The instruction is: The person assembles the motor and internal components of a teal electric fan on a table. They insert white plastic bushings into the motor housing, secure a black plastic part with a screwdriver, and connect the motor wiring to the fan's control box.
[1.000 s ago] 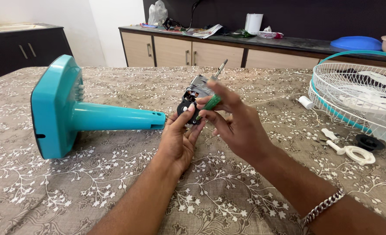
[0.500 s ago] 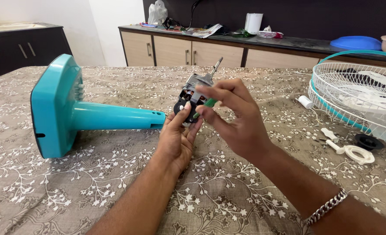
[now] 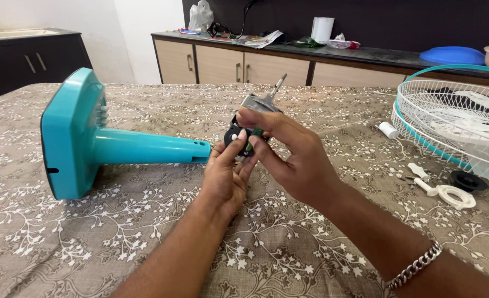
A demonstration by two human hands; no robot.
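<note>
Both my hands hold a small fan motor [image 3: 254,106] above the table, its metal shaft pointing up and to the right. My left hand [image 3: 226,175] grips the black lower part of it from below. My right hand [image 3: 294,157] wraps over the motor from the right, with a green-handled tool between its fingers against the motor. A teal fan base with its stand tube [image 3: 103,141] lies on its side just left of my hands, the tube's open end close to my left fingers.
A white wire fan guard with a teal rim [image 3: 454,124] lies at the right. Near it are a white ring nut [image 3: 457,196], a black cap [image 3: 468,180] and a small white cylinder [image 3: 389,130]. A counter with cabinets [image 3: 244,63] runs behind the table.
My hands and the motor have shifted slightly; my right fingers have closed further over the motor's top and the green tool is more covered. The teal base has not moved.
</note>
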